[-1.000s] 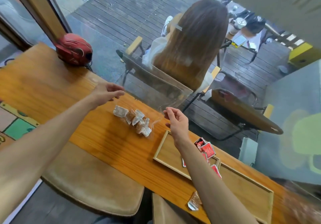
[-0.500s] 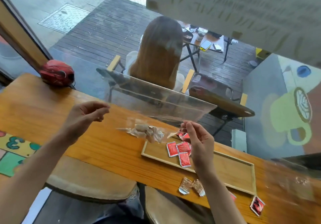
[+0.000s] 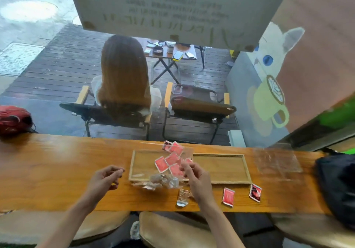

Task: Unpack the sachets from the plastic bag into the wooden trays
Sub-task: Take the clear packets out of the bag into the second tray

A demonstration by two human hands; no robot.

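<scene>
Two shallow wooden trays sit side by side on the counter, the left tray and the right tray. Several red sachets lie over the left tray's right half. My right hand pinches a clear plastic bag above that tray's near edge. A clump of clear brownish sachets hangs in the bag. My left hand hovers left of the tray, fingers curled together, with nothing visible in them. The right tray is bare.
Loose on the counter near the front edge lie a clear sachet, a red sachet and a dark red sachet. Another clear plastic bag lies right of the trays, then a black bag. A red helmet sits far left.
Both hands have carried the bag of sachets rightward, from bare counter to above the left tray. The left hand no longer stretches the bag's edge. My view has swung right.
</scene>
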